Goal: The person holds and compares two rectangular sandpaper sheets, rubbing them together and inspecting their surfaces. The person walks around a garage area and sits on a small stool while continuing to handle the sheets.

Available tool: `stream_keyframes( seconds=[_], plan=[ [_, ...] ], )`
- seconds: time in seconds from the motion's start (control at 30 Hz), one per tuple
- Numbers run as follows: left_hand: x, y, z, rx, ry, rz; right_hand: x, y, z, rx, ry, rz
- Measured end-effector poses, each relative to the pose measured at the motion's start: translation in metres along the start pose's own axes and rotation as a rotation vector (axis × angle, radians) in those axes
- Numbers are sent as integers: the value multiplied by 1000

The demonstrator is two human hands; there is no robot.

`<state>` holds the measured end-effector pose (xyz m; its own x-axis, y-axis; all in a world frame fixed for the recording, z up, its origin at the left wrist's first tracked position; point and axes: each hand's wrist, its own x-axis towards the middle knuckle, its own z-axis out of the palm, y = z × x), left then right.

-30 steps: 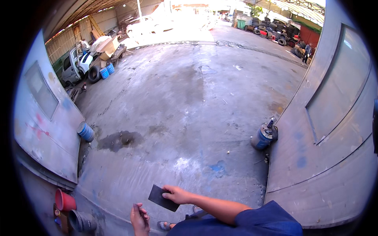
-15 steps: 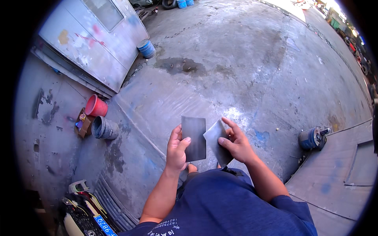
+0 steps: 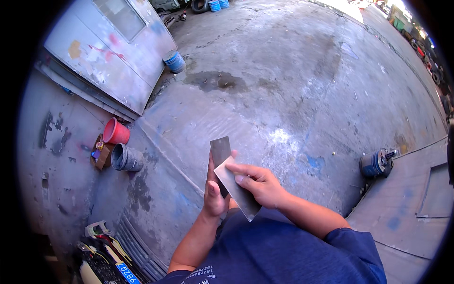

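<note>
Two thin rectangular sheets in front of the navy shirt (image 3: 274,246): the paler sheet (image 3: 237,193) slants with its lowest corner overlapping the shirt in view, while its upper corner crosses the dark grey sheet (image 3: 220,149), whose short top edge projects above; contact between the two cannot be told. The right hand (image 3: 266,187) grasps the paler sheet, thumb on its face and index finger extended along its edge. The left hand (image 3: 213,203), half open, supports the dark grey sheet from behind, thumb standing off to the side. Concrete floor (image 3: 265,109) extends beyond the hands, giving them room ahead. Well apart at left stand a grey bucket (image 3: 127,158), a red bucket (image 3: 117,132) and, just beside both, a cardboard box (image 3: 100,160). A blue bucket (image 3: 373,164) stands at right, near a metal panel (image 3: 411,213). Farther off, a paint-marked door (image 3: 111,54) borders the floor beside a blue drum (image 3: 174,61); a tyre (image 3: 200,5) lies beyond.
</note>
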<state>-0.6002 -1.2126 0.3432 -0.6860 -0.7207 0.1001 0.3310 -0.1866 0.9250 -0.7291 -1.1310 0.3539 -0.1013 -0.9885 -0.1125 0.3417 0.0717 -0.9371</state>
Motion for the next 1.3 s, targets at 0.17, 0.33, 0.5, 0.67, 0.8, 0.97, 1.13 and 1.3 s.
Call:
stream_keyframes(
  seconds=[0.17, 0.33, 0.5, 0.67, 0.8, 0.97, 1.13, 1.3],
  plan=[
    [-3, 5, -1, 93, 24, 16, 2, -8, 7, 96, -9, 70],
    [-1, 2, -5, 127, 29, 34, 2, -2, 14, 164, 12, 35],
    [-8, 1, -4, 170, -51, -9, 8, -20, 9, 290, 59, 125],
    [-10, 8, -11, 152, -44, -32, 0, -15, 18, 188, 65, 144],
    [-11, 0, -6, 139, -28, -13, 12, -18, 9, 295, 64, 134],
    [-14, 8, -11, 50, -64, -34, -1, -2, 23, 139, 67, 96],
    [-17, 6, -11, 3, 19, -30, 8, 2, 21, 172, 43, 82],
    [-13, 10, -7, -28, 10, -37, 19, -6, 11, 225, 114, 101]
  ],
)
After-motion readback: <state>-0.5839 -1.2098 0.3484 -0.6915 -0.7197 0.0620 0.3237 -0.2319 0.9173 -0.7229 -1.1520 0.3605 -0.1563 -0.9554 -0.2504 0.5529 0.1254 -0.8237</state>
